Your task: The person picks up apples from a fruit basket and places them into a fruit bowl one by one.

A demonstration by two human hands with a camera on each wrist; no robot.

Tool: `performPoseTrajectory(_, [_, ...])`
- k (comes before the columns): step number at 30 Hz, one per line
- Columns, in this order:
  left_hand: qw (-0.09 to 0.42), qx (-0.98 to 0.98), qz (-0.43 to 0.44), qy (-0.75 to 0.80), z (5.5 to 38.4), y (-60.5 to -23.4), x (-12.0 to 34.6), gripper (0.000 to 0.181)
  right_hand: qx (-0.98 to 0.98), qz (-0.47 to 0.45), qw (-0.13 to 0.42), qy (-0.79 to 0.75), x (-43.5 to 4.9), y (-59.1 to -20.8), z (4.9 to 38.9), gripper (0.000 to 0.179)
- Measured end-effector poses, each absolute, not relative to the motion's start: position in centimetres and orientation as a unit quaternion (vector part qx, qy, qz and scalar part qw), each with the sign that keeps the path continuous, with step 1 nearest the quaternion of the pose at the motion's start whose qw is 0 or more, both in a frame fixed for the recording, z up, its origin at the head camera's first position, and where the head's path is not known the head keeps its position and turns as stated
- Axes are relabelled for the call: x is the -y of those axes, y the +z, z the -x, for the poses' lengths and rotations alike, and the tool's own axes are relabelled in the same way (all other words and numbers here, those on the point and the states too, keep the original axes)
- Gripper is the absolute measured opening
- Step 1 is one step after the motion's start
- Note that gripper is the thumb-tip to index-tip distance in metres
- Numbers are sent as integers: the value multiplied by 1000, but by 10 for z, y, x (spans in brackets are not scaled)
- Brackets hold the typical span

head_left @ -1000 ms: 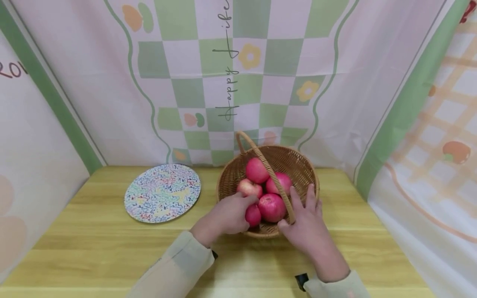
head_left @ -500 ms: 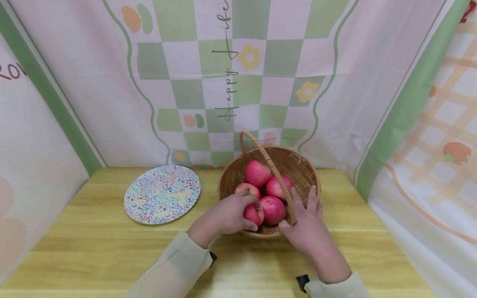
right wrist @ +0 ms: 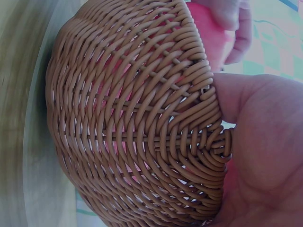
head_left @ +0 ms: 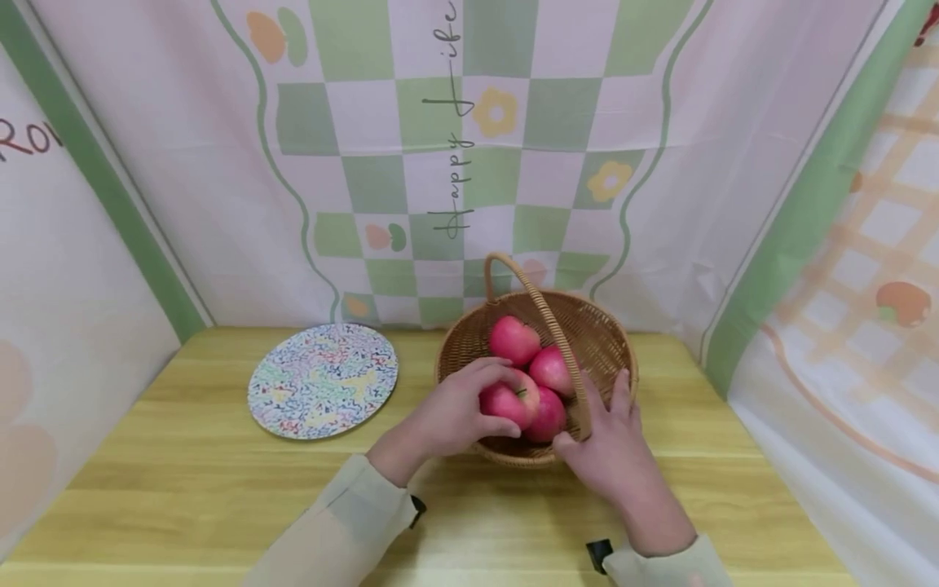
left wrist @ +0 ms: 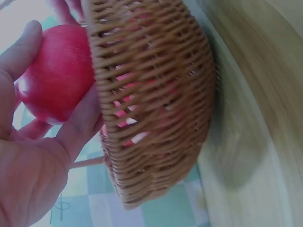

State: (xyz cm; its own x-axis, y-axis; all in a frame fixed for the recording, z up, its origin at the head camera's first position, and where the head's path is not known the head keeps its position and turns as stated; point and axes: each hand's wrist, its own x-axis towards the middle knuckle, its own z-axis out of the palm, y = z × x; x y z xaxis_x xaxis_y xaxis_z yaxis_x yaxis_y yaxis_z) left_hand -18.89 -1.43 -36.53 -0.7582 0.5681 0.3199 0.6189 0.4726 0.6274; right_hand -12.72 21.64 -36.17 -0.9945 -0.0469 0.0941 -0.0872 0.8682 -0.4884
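Note:
In the head view, my left hand (head_left: 458, 414) grips a red apple (head_left: 519, 399) between thumb and fingers, above the other apples in a brown wicker basket (head_left: 605, 326). The left wrist view shows this apple (left wrist: 59, 75) at rim height, with the thumb on one side and fingers on the other. My right hand (head_left: 614, 452) rests on the basket's near right rim at the foot of the handle (head_left: 546, 314), its fingers spread. In the right wrist view, the thumb lies over the rim. Three more apples show in the basket, one being a red apple (head_left: 515, 340) at the back.
A round plate-like disc (head_left: 323, 381) with a multicoloured speckled pattern lies on the wooden table (head_left: 183, 489), left of the basket. Behind the table hangs a green-and-white checked cloth (head_left: 469, 175). More printed cloth hangs at both sides.
My left hand has taken hold of an apple at the basket's near left and lifted it up and slightly right. The basket and handle have shifted slightly right. The right hand stays on the rim.

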Motion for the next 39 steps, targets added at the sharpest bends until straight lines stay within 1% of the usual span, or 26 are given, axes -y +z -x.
performPoseTrajectory(2, [5,839,342,-424,186,-363,13,50,965,-34,40,258,-217,-362,127,94])
performPoseTrajectory(8, [-127,738,333,-573,173,-355,10,51,963,-35,48,262,-218,-364,127,93])
performPoseTrajectory(11, [-149,706,352,-596,167,-351,13,49,962,-37,52,265,-218,-364,127,94])
performPoseTrajectory(13, [-153,688,354,-615,166,-349,18,48,961,-39,52,267,-218,-364,128,94])
performPoseTrajectory(16, [-148,674,334,-642,168,-346,32,46,961,-41,50,269,-219,-364,127,93])
performPoseTrajectory(20, [-150,656,274,-687,177,-342,58,44,961,-38,45,271,-219,-363,127,93])
performPoseTrajectory(22, [-144,649,239,-708,184,-340,73,46,961,-39,46,271,-220,-363,127,93])
performPoseTrajectory(29, [-83,697,124,-701,222,-342,140,59,960,-41,49,271,-220,-362,127,92])
performPoseTrajectory(34, [-57,737,78,-668,248,-357,182,59,959,-37,43,277,-221,-362,127,92])
performPoseTrajectory(39, [-36,766,38,-641,264,-378,211,60,959,-44,48,276,-221,-363,128,91])
